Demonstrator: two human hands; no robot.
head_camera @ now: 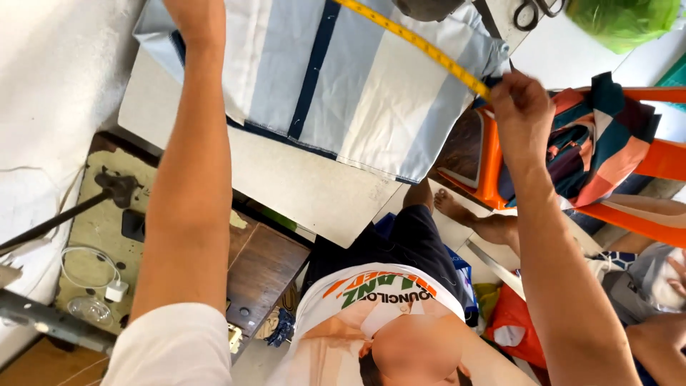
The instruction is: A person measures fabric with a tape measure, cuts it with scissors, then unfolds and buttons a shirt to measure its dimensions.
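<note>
Right hand (pixel 520 107) fingers pinching yellow tape measure (pixel 421 46) over striped cloth (pixel 357 86) on counter (pixel 300 182); left hand out of frame, state unknowable.

Both arms were stretched forward, bare below short white sleeves, well apart and nearly parallel. Left forearm ran straight up the view; the wrist reached the top edge and the left hand (pixel 193 16) was mostly cut off there, so its fingers could not be read. Right arm came in from the lower right, elbow slightly bent, forearm angled inward toward the left arm. Right hand (pixel 520 107) was seen from the back, knuckles up, fingers curled and thumb (pixel 494 93) pressed against the forefinger in a closed pinch. Wrist roughly in line with the forearm.
</note>
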